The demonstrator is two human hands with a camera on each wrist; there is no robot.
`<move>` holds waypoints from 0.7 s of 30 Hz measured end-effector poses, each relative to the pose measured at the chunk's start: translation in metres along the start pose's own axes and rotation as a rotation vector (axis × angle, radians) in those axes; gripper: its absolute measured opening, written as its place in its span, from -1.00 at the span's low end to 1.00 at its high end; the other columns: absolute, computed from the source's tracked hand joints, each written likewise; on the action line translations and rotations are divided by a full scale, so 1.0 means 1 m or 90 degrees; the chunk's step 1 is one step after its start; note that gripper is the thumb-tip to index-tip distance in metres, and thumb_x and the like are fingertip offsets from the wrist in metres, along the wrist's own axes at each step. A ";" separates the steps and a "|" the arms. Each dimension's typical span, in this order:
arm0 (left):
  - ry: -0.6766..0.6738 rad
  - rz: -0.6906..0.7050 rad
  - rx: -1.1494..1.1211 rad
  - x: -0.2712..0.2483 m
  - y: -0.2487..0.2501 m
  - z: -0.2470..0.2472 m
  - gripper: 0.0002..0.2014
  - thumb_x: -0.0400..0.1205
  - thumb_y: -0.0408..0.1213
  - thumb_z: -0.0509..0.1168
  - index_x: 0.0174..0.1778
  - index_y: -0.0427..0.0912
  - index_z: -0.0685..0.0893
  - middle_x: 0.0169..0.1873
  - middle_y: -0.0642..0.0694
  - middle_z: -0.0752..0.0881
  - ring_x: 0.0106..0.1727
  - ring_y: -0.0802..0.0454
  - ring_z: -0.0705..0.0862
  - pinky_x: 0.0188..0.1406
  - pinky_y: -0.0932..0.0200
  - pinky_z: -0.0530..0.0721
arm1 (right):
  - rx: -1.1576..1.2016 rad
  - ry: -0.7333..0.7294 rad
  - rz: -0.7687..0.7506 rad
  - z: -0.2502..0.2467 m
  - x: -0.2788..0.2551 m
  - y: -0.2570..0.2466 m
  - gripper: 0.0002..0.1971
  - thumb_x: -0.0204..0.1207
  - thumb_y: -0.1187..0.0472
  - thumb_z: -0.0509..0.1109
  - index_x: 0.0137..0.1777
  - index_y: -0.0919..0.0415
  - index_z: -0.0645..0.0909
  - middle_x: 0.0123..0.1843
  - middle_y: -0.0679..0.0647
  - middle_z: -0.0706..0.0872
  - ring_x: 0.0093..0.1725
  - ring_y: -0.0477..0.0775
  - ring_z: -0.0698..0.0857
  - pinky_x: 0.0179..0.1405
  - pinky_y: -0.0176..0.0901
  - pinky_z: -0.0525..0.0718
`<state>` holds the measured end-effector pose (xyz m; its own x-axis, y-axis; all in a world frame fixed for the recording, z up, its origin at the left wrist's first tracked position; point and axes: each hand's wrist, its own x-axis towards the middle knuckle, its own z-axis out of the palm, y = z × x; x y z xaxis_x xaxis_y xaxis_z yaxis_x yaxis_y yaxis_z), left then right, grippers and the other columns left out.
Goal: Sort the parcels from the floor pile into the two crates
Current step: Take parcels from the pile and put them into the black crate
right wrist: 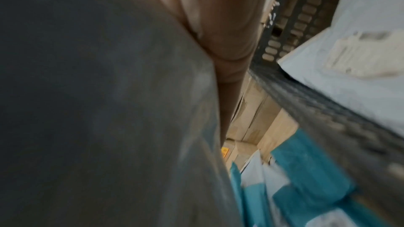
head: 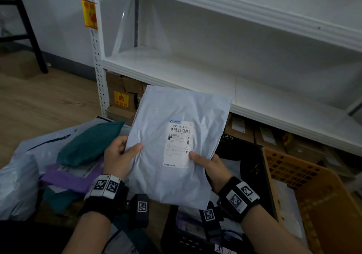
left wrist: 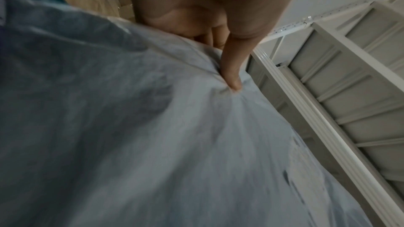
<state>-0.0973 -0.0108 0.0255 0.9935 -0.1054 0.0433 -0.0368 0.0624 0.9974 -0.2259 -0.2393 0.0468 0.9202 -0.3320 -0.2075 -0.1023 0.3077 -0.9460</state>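
I hold a pale grey mailer bag (head: 176, 146) up in front of me, its white shipping label (head: 179, 143) facing me. My left hand (head: 122, 152) pinches its left edge, thumb on the front, and my right hand (head: 205, 162) grips its lower right edge the same way. In the left wrist view my thumb digs into the grey mailer bag (left wrist: 153, 135); the right wrist view shows the grey mailer bag (right wrist: 98, 101) from behind. Below stand a black crate (head: 252, 167) and an orange crate (head: 313, 191). The floor pile (head: 64, 155) lies at the left with teal, purple and grey parcels.
A white metal shelf unit (head: 195, 73) stands straight ahead, with cardboard boxes (head: 121, 97) stored under its lowest board. Wooden floor (head: 39, 101) stretches to the left. A black frame leg (head: 39, 57) stands at the far left by the wall.
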 end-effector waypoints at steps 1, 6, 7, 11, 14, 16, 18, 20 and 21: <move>0.002 0.006 0.000 -0.002 0.000 0.007 -0.75 0.48 -0.39 0.52 0.03 -0.20 0.69 -0.10 -0.04 0.80 -0.11 0.08 0.75 -0.16 0.26 0.62 | -0.026 0.021 -0.008 -0.006 0.001 -0.001 -0.64 0.55 0.29 0.52 0.35 0.25 0.68 0.24 0.19 0.82 0.21 0.24 0.81 0.09 0.08 0.81; -0.156 0.047 0.062 -0.011 0.002 0.071 -0.74 0.57 -0.44 0.39 0.13 -0.10 0.65 -0.01 0.02 0.77 0.04 0.07 0.73 -0.01 0.25 0.65 | -0.202 0.196 -0.031 -0.065 0.006 -0.022 -0.88 0.58 0.26 0.52 0.07 0.09 0.74 0.07 0.08 0.86 -0.09 -0.07 0.86 -0.19 -0.20 0.81; -0.208 0.046 0.075 -0.014 0.001 0.086 -0.71 0.59 -0.43 0.37 0.20 -0.08 0.65 0.07 0.00 0.77 0.11 0.06 0.73 0.11 0.15 0.67 | -0.203 0.248 -0.032 -0.083 0.006 -0.026 -0.92 0.58 0.25 0.52 0.01 0.07 0.74 -0.02 0.03 0.86 -0.18 -0.09 0.86 -0.31 -0.25 0.78; -0.363 0.011 0.268 -0.018 -0.027 0.121 -0.55 0.65 -0.28 0.35 0.47 0.00 0.53 0.38 -0.02 0.63 0.38 0.03 0.60 0.42 0.01 0.53 | -0.177 0.423 -0.017 -0.150 0.013 -0.020 -0.83 0.64 0.25 0.44 0.20 0.15 0.67 -0.08 -0.03 0.79 -0.12 0.08 0.78 -0.09 -0.05 0.73; -0.468 -0.088 0.460 -0.021 -0.062 0.125 -0.34 0.67 -0.20 0.33 0.67 -0.13 0.22 0.61 -0.10 0.35 0.59 -0.07 0.37 0.55 0.10 0.36 | -0.202 0.463 0.063 -0.181 0.028 0.010 -0.64 0.66 0.34 0.40 0.44 0.32 0.59 0.25 0.21 0.75 0.19 0.29 0.71 0.26 0.17 0.68; -0.502 -0.124 0.510 -0.022 -0.077 0.124 -0.35 0.68 -0.21 0.30 0.67 -0.16 0.21 0.60 -0.14 0.35 0.57 -0.06 0.39 0.47 0.22 0.40 | -0.238 0.455 0.156 -0.193 0.039 0.039 -0.58 0.62 0.38 0.44 0.46 0.43 0.57 0.38 0.36 0.68 0.31 0.38 0.68 0.35 0.21 0.65; -0.521 -0.137 0.482 -0.020 -0.086 0.125 -0.50 0.69 -0.30 0.28 0.59 -0.11 0.40 0.49 -0.13 0.52 0.43 0.03 0.54 0.17 0.39 0.49 | -0.287 0.430 0.234 -0.198 0.048 0.064 -0.55 0.58 0.39 0.47 0.46 0.46 0.56 0.38 0.39 0.68 0.31 0.38 0.68 0.22 0.07 0.68; -0.530 -0.158 0.465 -0.017 -0.089 0.127 -0.56 0.69 -0.36 0.27 0.51 -0.06 0.51 0.40 -0.11 0.62 0.34 0.07 0.60 0.05 0.37 0.51 | -0.378 0.381 0.304 -0.201 0.053 0.082 -0.51 0.59 0.30 0.47 0.50 0.41 0.52 0.41 0.36 0.67 0.32 0.35 0.68 0.12 -0.05 0.64; -0.529 -0.165 0.473 -0.016 -0.089 0.129 -0.57 0.68 -0.35 0.28 0.49 -0.05 0.54 0.39 -0.12 0.63 0.35 0.03 0.61 0.11 0.27 0.56 | -0.417 0.347 0.340 -0.202 0.055 0.087 -0.46 0.60 0.24 0.47 0.55 0.36 0.48 0.44 0.34 0.65 0.35 0.33 0.66 0.17 -0.02 0.64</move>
<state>-0.1236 -0.1426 -0.0568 0.6128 -0.6702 -0.4188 -0.1707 -0.6296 0.7579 -0.2604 -0.4104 -0.0974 0.4116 -0.7068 -0.5754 -0.7895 0.0388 -0.6125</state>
